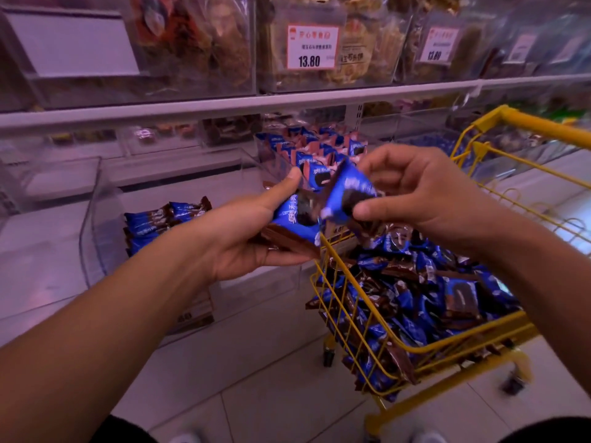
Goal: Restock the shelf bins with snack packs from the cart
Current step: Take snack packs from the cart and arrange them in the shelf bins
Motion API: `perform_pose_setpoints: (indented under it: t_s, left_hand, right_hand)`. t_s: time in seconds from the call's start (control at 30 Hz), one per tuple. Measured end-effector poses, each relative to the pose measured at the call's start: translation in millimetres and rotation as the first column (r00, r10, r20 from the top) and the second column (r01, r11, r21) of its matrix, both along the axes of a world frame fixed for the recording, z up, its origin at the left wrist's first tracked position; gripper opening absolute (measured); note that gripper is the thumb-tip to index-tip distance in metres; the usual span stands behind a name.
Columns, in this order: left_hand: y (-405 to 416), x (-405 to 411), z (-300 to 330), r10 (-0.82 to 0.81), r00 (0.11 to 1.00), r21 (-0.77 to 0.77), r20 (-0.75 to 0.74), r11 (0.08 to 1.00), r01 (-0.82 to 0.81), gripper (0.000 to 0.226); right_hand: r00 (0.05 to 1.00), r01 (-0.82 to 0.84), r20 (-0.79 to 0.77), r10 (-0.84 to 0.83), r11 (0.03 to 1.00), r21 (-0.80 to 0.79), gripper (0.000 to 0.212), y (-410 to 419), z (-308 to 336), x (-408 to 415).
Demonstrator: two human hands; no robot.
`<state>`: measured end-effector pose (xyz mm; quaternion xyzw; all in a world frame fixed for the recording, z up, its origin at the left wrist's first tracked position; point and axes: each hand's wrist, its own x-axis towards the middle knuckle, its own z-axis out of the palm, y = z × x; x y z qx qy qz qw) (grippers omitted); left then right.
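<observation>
Above the yellow cart [399, 348], left hand [246, 241] grips a stack of snack packs [295, 223]; right hand [425, 193] pinches another pack [347, 193]. Square stack before loading near clear bin [96, 225].

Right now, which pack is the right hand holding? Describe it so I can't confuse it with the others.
Start at the yellow cart on the right, heaped with blue snack packs. Above its near-left corner, the right hand pinches one blue pack. Unlike the stack lying flat in the left hand, it is single and tilted.
</observation>
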<state>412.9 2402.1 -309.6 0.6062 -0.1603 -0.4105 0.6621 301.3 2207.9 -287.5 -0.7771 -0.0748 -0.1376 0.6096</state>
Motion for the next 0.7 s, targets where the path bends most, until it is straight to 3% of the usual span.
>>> perform_pose_setpoints:
  t_s: [0.07, 0.13, 0.3, 0.4, 0.47, 0.6, 0.7]
  left_hand:
    - [3, 1, -1, -0.095, 0.995, 0.04, 0.033, 0.995, 0.094, 0.059]
    - [5, 0, -4, -0.176, 0.982, 0.072, 0.063, 0.983, 0.171, 0.062]
    - [11, 3, 2, -0.352, 0.934, 0.087, 0.057, 0.934, 0.347, 0.095]
    - [24, 5, 5, -0.399, 0.897, 0.02, 0.189, 0.915, 0.403, 0.073]
    - [30, 6, 2, -0.413, 0.881, 0.021, 0.232, 0.907, 0.42, 0.09]
    - [37, 3, 3, -0.377, 0.898, 0.0, 0.228, 0.922, 0.387, 0.079]
    - [47, 4, 4, -0.331, 0.918, 0.009, 0.219, 0.941, 0.337, 0.104]
  right_hand:
    - [0.998, -0.057, -0.024, 0.054, 0.981, -0.183, 0.038, -1, 1, -3]
    - [0.995, -0.098, -0.033, 0.093, 0.958, -0.268, 0.04, 6, -1, -3]
    - [1.0, 0.009, -0.018, -0.013, 0.967, -0.253, 0.07, 18, -6, 3]
    - [0.999, 0.019, 0.038, -0.013, 0.988, -0.156, 0.067, 22, -7, 6]
    - [0.997, 0.012, 0.078, -0.005, 0.996, -0.092, 0.063, 26, -8, 8]
    - [0.989, -0.019, 0.146, 0.029, 0.997, -0.069, 0.062, 36, -11, 15]
    - [0.986, -0.024, 0.157, 0.047, 0.989, -0.143, 0.064, 43, -12, 20]
